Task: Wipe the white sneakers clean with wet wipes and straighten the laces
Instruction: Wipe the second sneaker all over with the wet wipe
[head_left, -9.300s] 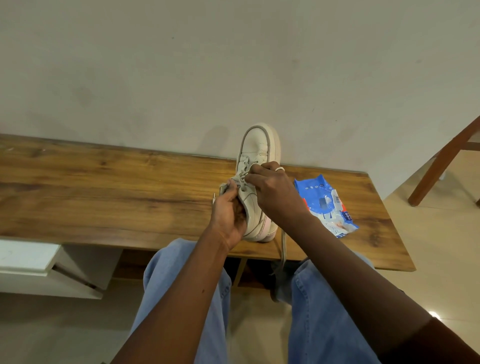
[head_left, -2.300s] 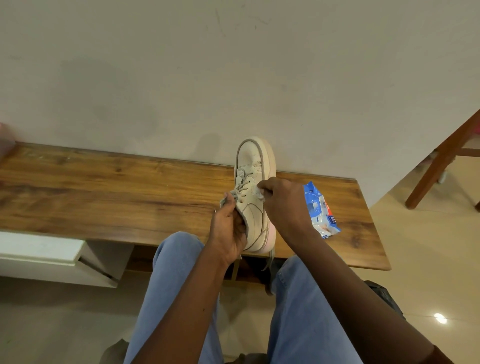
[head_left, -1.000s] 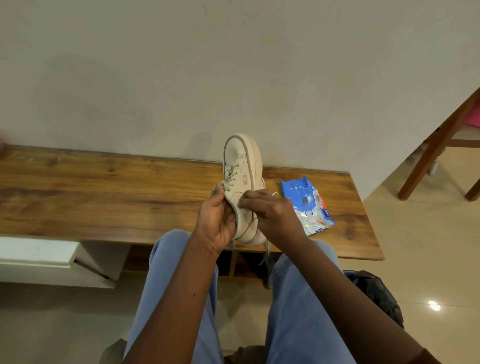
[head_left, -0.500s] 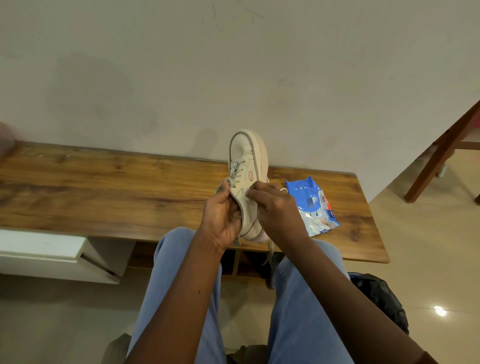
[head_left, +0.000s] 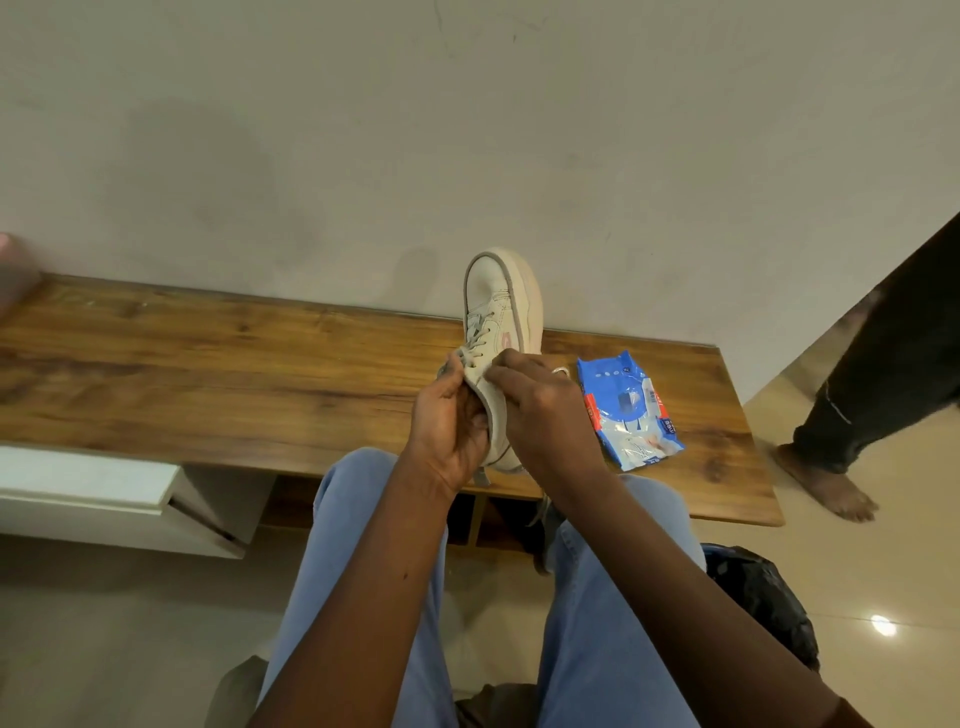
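A white sneaker (head_left: 503, 296) is propped on the wooden bench (head_left: 208, 384), rolled toward its side, with its toe toward the wall. My left hand (head_left: 449, 421) grips its heel end from the left, thumb by the grey laces (head_left: 475, 338). On the shoe's upper side, just below the laces, my right hand (head_left: 540, 410) pinches what looks like a small white wipe (head_left: 480, 371); most of it is hidden by my fingers. Loose lace ends (head_left: 540, 512) hang below the bench edge. A blue wet-wipe pack (head_left: 628, 410) lies right of my right hand.
Another person's dark trouser leg and bare foot (head_left: 831, 483) stand on the tiled floor at the right. A black bag (head_left: 758, 597) lies by my right knee. A white drawer unit (head_left: 104, 488) hangs under the bench's left part. The wall runs right behind the bench.
The sneaker has rolled from sole-down onto its side. My right hand slid from the laces down along the shoe's side. A person's leg has come into view at the right.
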